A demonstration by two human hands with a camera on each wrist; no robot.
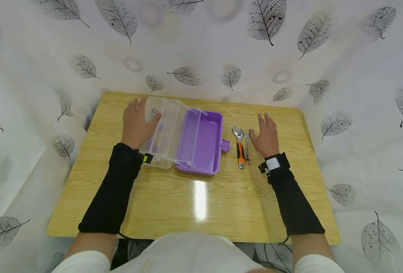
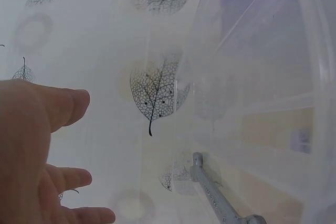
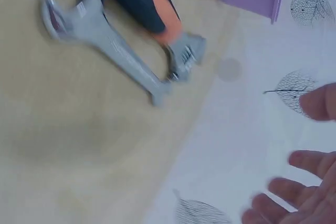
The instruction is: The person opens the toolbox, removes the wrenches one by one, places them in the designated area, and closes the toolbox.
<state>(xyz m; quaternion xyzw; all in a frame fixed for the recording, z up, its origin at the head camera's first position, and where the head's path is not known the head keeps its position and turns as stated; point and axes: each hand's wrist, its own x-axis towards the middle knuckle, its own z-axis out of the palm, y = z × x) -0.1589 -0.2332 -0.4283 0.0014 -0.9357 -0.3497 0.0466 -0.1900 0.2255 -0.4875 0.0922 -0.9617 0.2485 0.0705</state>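
A purple plastic box (image 1: pixel 206 146) stands at mid-table, its clear lid (image 1: pixel 170 131) swung over to the left. My left hand (image 1: pixel 137 125) is beside the lid, fingers extended and thumb apart; whether it touches the lid is unclear. A silver metal tool (image 2: pixel 216 195) shows near that hand, partly seen at the lid. To the right of the box lie an adjustable wrench (image 1: pixel 240 148) with an orange and black handle and a slim silver wrench (image 1: pixel 247 148). Just right of both, my right hand (image 1: pixel 267 137) hovers with spread fingers, holding nothing.
The wooden table (image 1: pixel 174 204) has rounded corners, with bare surface in front of the box. A purple latch (image 1: pixel 225 145) juts from the box's right side. White leaf-printed cloth (image 1: pixel 201 49) hangs behind and along both sides. Cables (image 1: pixel 276 254) dangle below the front edge.
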